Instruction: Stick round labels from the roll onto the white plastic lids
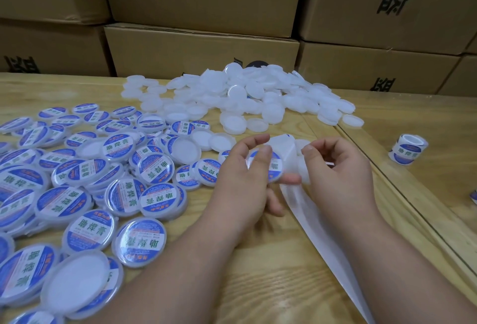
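Observation:
My left hand [242,179] holds a white lid [273,166] that bears a blue and white round label, thumb on the label's face. My right hand [338,171] is just right of it, fingers curled, pinching the white backing strip [322,241] that trails down toward the near edge. A heap of bare white lids [247,93] lies at the back centre. Labelled lids [77,181] are spread across the left of the table. A roll of labels [407,150] stands at the right.
Stacked cardboard boxes [201,47] wall off the back of the wooden table [258,272]. A seam between two tabletops [387,176] runs diagonally at the right. A scrap with blue print [473,198] peeks in at the right edge.

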{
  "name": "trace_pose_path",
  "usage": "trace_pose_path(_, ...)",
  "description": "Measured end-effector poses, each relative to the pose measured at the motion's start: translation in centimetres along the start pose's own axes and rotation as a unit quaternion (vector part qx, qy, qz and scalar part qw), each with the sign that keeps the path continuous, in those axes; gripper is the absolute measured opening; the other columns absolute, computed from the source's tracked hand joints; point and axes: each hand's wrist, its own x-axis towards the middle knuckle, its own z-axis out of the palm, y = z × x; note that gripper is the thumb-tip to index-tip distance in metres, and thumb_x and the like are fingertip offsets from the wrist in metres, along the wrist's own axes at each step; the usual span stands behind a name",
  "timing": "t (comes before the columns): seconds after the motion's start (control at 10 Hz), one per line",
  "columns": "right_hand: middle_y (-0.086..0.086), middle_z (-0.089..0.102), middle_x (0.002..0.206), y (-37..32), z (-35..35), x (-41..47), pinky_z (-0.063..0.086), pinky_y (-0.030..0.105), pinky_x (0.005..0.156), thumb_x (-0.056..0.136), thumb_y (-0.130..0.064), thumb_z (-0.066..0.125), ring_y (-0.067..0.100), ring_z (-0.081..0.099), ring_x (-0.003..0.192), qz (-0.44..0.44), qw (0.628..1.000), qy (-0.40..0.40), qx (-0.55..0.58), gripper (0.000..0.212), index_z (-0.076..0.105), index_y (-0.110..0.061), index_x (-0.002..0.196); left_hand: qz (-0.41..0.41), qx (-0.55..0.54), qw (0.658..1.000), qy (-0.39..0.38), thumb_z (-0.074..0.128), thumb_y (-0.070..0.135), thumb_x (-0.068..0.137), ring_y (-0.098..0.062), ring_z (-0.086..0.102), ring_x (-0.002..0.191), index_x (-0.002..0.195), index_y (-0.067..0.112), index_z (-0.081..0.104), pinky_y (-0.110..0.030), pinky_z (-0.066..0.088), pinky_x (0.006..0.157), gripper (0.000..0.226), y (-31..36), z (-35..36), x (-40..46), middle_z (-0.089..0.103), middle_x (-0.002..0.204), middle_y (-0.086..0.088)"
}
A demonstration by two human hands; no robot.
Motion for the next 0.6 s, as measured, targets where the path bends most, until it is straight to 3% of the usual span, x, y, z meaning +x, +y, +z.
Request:
trace_pose_path(0.1,-0.023,0.067,0.08,0.1,0.0,0.1,0.04,0.002,0.062,0.093,-0.02,0.065,-0.008,0.06,0.072,0.004,1.0,-0.005,0.004,0.009,0.067,-0.023,0.085,0.048,0.014,0.997,0.06,0.039,0.037,0.108,-0.012,0.048,0.037,0.102,0.047,0.056,-0.028,0.046,0.037,0.02,-0.5,0.6,-0.2,0.061,0.055,0.012)
trace_pose_path(0.2,-0.023,0.066,0.078,0.2,-0.1,0.1,0.04,0.002,0.06,0.093,-0.02,0.064,-0.007,0.059,0.071,0.009,1.0,-0.013,0.007,0.01,0.068,-0.023,0.084,0.073,-0.012,0.988,0.136,0.039,0.031,0.108,-0.01,0.046,0.041,0.109,0.051,0.049,-0.025,0.045,0.04,0.023,-0.6,0.4,0.2,0.056,0.058,0.013)
trace_pose_path(0.3,-0.022,0.066,0.077,0.4,-0.2,0.1,0.041,0.003,0.059,0.093,-0.021,0.064,-0.007,0.058,0.069,0.016,1.0,-0.024,0.007,0.01,0.067,-0.024,0.084,0.058,-0.068,0.975,0.202,0.046,0.018,0.106,-0.013,0.052,0.044,0.132,0.058,0.029,-0.03,0.053,0.05,0.05,-0.2,-0.3,0.9,0.064,0.069,0.007)
trace_pose_path(0.4,-0.021,0.065,0.075,0.6,-0.1,0.0,0.041,0.004,0.058,0.092,-0.022,0.064,-0.005,0.057,0.068,0.022,0.999,-0.037,0.0,0.011,0.067,-0.024,0.082,0.05,-0.131,0.963,0.229,0.059,0.008,0.098,-0.018,0.074,0.067,0.143,0.067,0.004,-0.03,0.059,0.06,0.092,0.0,-0.8,1.2,0.07,0.099,-0.003)
trace_pose_path(0.5,-0.021,0.067,0.078,0.9,-0.1,0.1,0.041,0.004,0.058,0.092,-0.023,0.065,-0.005,0.059,0.072,0.026,0.999,-0.042,-0.012,0.01,0.067,-0.024,0.082,0.045,-0.152,0.967,0.199,0.054,0.004,0.097,-0.026,0.078,0.083,0.144,0.069,-0.002,-0.029,0.061,0.065,0.098,-0.4,-1.0,1.5,0.068,0.115,-0.004)
trace_pose_path(0.6,-0.018,0.068,0.077,0.7,0.0,0.0,0.042,0.007,0.057,0.092,-0.023,0.065,-0.005,0.059,0.067,0.033,0.999,-0.039,-0.012,0.011,0.068,-0.024,0.082,0.057,-0.002,0.989,0.134,0.048,0.003,0.097,-0.013,0.075,0.088,0.131,0.048,0.045,-0.025,0.059,0.073,0.056,-0.8,-0.4,1.0,0.077,0.1,0.007)
